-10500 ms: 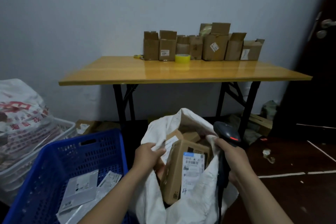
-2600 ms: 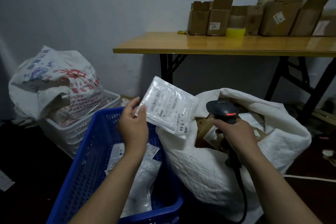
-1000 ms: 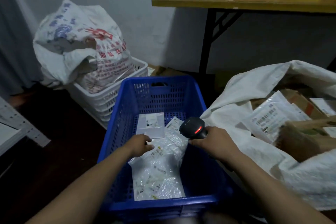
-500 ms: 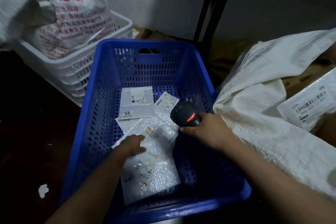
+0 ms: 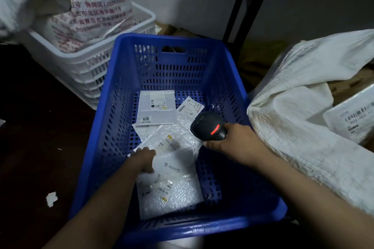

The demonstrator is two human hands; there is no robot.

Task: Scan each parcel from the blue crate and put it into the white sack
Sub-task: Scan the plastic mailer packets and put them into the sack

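Since a moment earlier, the left hand point(image 5: 144, 158) had slid to the left edge of the padded parcel point(image 5: 172, 186), which lay among other parcels on the floor of the blue crate point(image 5: 97, 127). Its fingers bent down over that edge, but I could not tell whether they already pinched it. The parcel looked light, soft and slippery, best pinched at an edge or corner. The right hand point(image 5: 232, 143) hovered over the crate, fingers wrapped round the scanner point(image 5: 208, 128), its red light lit, beside the white sack point(image 5: 303, 127).

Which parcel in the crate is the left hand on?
The big bubble-wrap parcel in front; the left hand touches its left edge. The flat 1018-stickered mailer behind is untouched.
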